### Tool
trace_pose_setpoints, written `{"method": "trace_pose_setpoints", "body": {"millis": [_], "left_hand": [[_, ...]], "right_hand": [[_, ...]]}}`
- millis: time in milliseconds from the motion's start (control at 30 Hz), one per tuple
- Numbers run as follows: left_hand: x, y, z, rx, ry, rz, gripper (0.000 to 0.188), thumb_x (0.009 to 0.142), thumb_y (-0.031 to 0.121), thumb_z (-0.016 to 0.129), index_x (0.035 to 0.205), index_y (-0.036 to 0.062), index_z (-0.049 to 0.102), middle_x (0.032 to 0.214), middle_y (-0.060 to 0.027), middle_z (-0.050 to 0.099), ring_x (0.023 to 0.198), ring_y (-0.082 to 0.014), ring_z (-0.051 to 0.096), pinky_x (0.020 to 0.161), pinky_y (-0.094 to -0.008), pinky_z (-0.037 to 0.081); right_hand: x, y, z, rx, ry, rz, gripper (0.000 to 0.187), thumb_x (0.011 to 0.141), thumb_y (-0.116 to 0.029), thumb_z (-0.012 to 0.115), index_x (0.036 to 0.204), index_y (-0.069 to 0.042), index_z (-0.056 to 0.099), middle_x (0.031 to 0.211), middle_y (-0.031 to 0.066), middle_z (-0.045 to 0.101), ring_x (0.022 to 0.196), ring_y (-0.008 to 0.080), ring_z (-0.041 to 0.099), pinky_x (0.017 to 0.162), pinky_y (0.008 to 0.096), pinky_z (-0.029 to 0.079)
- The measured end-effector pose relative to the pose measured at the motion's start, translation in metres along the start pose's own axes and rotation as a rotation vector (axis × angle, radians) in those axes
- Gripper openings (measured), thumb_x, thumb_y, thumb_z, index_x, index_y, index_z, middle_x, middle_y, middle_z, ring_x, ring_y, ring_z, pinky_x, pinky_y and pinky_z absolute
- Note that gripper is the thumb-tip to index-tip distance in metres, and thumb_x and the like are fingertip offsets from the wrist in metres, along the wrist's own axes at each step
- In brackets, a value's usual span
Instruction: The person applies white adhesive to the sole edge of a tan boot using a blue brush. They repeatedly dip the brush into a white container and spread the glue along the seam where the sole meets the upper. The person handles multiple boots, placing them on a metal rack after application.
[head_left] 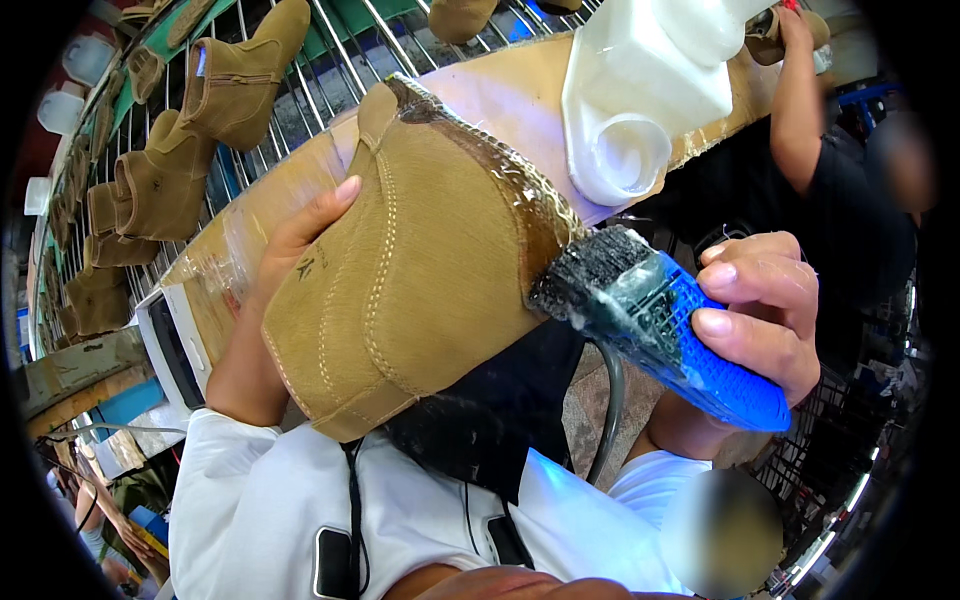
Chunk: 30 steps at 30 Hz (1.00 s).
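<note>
At the glossy edge of a tan boot (450, 250), the right hand (765, 315), fingers curled closed, holds a blue brush (700, 365); left of the boot, the left hand (295, 240) grips it, thumb visible, remaining fingers hidden. Light, even strokes should spare the dry side. Beyond the boot: pale board (490, 85), white container (655, 75), boot-laden rack (338, 48).

1. Left hand (315, 215): fingers hidden behind the boot (450, 240), only the thumb side showing.
2. Right hand (768, 305): partly hidden by the blue brush (690, 345).
3. Mark (304, 268) on the boot: too small to make out.
4. White jug (650, 85): cut off by the top edge.
5. Co-worker (850, 215), far right: head (903, 165) blurred.
6. Blurred patch (745, 535), lower right: cannot tell what it is.
</note>
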<state>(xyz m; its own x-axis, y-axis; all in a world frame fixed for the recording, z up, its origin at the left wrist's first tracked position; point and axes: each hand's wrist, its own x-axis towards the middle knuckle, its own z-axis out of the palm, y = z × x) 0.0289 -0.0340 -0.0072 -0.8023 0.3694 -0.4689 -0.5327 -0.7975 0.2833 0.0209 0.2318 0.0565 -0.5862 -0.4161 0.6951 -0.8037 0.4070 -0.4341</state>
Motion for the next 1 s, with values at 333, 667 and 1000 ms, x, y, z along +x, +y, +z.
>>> {"method": "trace_pose_setpoints", "body": {"millis": [333,667,1000], "left_hand": [[-0.003,-0.018,-0.003,-0.005,-0.287,-0.145,0.042,0.09,0.022,0.051,0.122,-0.004,0.049,0.115,-0.0181,0.059,0.101,-0.0244,0.062,0.087,-0.0349,0.051],[0.01,-0.044,-0.017,-0.098,-0.426,-0.07,0.043,0.089,0.023,0.052,0.122,-0.0037,0.05,0.115,-0.0179,0.059,0.1,-0.0242,0.062,0.087,-0.035,0.051],[-0.001,-0.038,-0.024,-0.121,-0.428,-0.016,0.044,0.088,0.024,0.053,0.122,-0.0034,0.05,0.114,-0.0176,0.06,0.098,-0.024,0.063,0.086,-0.035,0.051]], "right_hand": [[0.009,0.001,0.0,0.023,0.036,-0.045,0.015,0.079,-0.026,0.061,0.089,-0.015,0.06,0.089,0.0102,0.059,0.075,0.0223,0.053,0.072,0.0371,0.047],[0.024,0.015,0.019,0.399,0.144,-0.032,0.017,0.069,-0.016,0.069,0.085,-0.01,0.07,0.087,0.0106,0.063,0.078,0.0211,0.058,0.071,0.0292,0.046],[0.002,0.036,0.03,0.441,0.1,0.082,0.02,0.075,-0.016,0.066,0.089,-0.001,0.068,0.088,0.0146,0.062,0.081,0.0237,0.059,0.074,0.0296,0.046]]}}
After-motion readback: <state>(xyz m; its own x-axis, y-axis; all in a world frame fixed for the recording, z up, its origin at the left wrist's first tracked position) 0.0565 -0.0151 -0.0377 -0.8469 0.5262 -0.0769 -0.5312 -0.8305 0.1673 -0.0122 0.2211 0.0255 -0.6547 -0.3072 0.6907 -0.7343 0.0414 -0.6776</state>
